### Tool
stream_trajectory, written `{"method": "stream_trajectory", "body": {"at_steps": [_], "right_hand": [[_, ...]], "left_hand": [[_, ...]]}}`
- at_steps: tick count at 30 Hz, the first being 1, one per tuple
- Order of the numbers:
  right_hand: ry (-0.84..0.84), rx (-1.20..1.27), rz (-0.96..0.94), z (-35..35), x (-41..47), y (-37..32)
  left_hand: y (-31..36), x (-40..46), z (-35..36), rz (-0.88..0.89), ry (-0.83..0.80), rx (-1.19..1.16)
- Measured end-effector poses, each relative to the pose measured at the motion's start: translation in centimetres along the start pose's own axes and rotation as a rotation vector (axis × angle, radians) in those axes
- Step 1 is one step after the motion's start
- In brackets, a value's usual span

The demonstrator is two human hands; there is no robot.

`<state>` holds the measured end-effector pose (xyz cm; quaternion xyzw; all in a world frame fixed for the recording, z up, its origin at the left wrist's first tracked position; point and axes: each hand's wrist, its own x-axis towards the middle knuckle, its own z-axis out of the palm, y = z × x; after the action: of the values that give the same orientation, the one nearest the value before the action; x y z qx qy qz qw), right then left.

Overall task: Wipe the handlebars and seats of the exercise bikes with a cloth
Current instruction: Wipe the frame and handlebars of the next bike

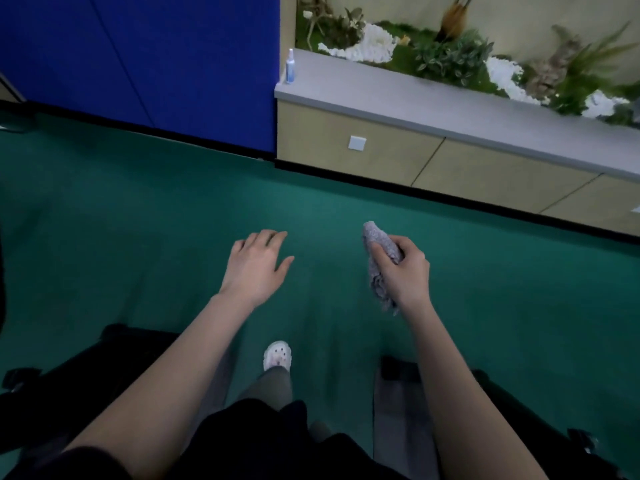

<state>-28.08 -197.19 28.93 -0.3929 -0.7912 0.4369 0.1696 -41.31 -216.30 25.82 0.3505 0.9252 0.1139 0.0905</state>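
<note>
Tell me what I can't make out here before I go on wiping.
- Bikes: head view shows only dark, blurred shapes at the lower edges; handlebars and seats not identifiable.
- Spray bottle on the ledge: too small to read.
- Cloth: partly hidden by the right hand.
- Left hand: empty.

Dim, soft motion blur, wide-angle edge bending.

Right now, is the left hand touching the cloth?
Apart. The head view shows the left hand open over green floor, a plain gap from the cloth, which the right hand grips.
</note>
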Motion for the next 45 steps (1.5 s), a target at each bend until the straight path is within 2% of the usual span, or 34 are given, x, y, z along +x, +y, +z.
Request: {"method": "stream_trajectory", "body": {"at_steps": [5,14,18,25,28,34,37,45], "right_hand": [[-0.024,-0.031,-0.05,3.8,8.8,-4.4],[-0.235,-0.018,-0.137,12.5,22.8,-10.5],[-0.382,0.016,-0.213,17.2,29.9,-13.5],[-0.739,0.036,-0.346,26.3,39.1,-20.7],[-0.878,0.001,-0.429,30.3,40.5,-23.9],[-1.118,-0.028,-0.569,39.5,39.2,-29.8],[-1.186,-0.045,-0.65,44.9,37.9,-33.1],[-1.309,-0.08,-0.773,57.9,34.1,-41.5]], "left_hand": [[-4.1,8.0,-2.5,-0.065,0.031,0.008],[-10.6,17.6,-5.4,-0.321,0.103,-0.05],[-13.6,21.9,-6.5,-0.493,0.157,-0.05],[-17.5,26.7,-8.9,-0.795,0.245,-0.031],[-19.4,26.9,-9.4,-0.915,0.28,-0.037],[-24.8,25.6,-10.0,-1.146,0.251,-0.073],[-29.3,25.2,-10.0,-1.224,0.187,-0.085],[-41.8,23.1,-12.1,-1.383,0.154,-0.164]]}}
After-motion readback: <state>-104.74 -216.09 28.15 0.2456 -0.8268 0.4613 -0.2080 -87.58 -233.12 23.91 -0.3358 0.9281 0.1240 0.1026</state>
